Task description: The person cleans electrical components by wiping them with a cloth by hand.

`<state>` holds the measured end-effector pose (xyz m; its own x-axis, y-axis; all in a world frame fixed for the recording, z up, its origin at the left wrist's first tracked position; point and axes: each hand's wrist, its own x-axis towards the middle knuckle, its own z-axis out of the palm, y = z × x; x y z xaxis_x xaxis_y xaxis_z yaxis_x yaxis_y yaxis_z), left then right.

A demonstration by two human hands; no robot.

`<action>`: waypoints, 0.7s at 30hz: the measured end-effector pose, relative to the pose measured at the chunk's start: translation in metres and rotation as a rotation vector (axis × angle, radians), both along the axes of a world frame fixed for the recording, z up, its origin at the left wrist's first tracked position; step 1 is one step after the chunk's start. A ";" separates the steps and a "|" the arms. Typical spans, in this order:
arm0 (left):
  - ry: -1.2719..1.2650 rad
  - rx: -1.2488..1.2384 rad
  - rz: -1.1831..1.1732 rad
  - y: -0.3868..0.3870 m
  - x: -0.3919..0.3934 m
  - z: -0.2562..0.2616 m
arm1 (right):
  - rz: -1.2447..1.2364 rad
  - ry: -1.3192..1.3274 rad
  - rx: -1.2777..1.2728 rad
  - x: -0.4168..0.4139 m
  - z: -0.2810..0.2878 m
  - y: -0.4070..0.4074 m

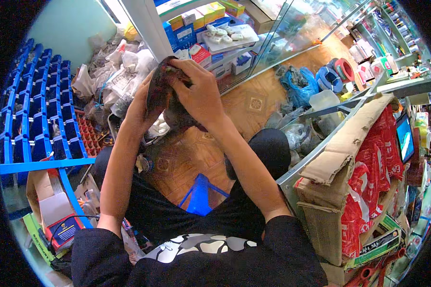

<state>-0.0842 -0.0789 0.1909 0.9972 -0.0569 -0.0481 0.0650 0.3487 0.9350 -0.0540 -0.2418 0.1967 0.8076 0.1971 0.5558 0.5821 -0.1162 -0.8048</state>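
Note:
Both hands are raised in front of me around a dark, crumpled, soft thing (pixel 181 116), which looks like a cloth with faint reddish patches. My left hand (pixel 143 102) holds its left side, with most of the fingers hidden behind it. From above and the right, my right hand (pixel 199 91) grips its upper part between thumb and fingers. Whether anything is wrapped inside cannot be seen. Just below the hands, partly covered by the cloth, small white pieces (pixel 160 127) lie in a container. Under my knees is a blue stool (pixel 199 195).
Left stand a blue bin rack (pixel 39 107) and a heap of plastic bags (pixel 129 68). Ahead, a glass display case (pixel 233 77) holds boxes and white plastic pieces (pixel 224 34). At right, a cardboard box (pixel 321 201) of red packets sits near blue wire coils (pixel 328 79).

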 end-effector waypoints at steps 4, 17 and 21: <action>0.067 -0.021 0.065 0.000 0.011 -0.008 | 0.114 0.064 0.027 -0.001 -0.001 0.001; 0.178 -0.091 0.055 0.022 0.013 -0.029 | 0.220 0.062 0.020 -0.002 -0.011 0.002; 0.130 -0.017 -0.134 0.022 0.019 -0.019 | 0.107 0.021 0.013 0.002 -0.014 0.000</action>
<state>-0.0656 -0.0569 0.1719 0.9661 -0.1910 -0.1738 0.2318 0.3446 0.9097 -0.0520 -0.2417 0.1823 0.7936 0.2758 0.5423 0.5738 -0.0433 -0.8178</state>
